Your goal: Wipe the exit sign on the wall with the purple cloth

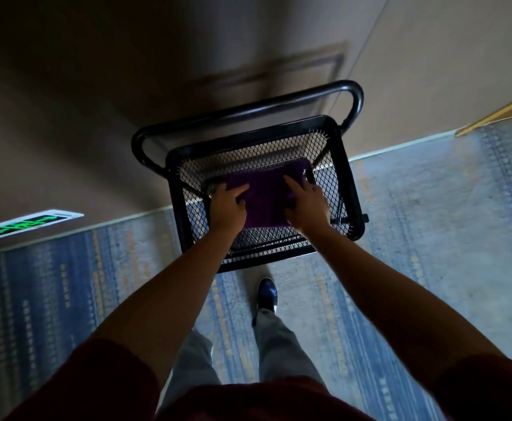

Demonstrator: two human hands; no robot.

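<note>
A folded purple cloth [265, 196] lies flat on the top mesh shelf of a black cart [344, 177]. My left hand [227, 206] rests on the cloth's left edge with fingers curled onto it. On the cloth's right edge sits my right hand [306, 202], fingers spread and bent over the fabric. Low on the wall at the far left glows the green exit sign [26, 224], well away from both hands.
The cart's black tube handle [248, 112] stands against the beige wall [96, 117]. Blue patterned carpet [431, 223] covers the floor. My legs and a dark shoe [267, 294] are just behind the cart. A wooden door frame [498, 117] shows at the right.
</note>
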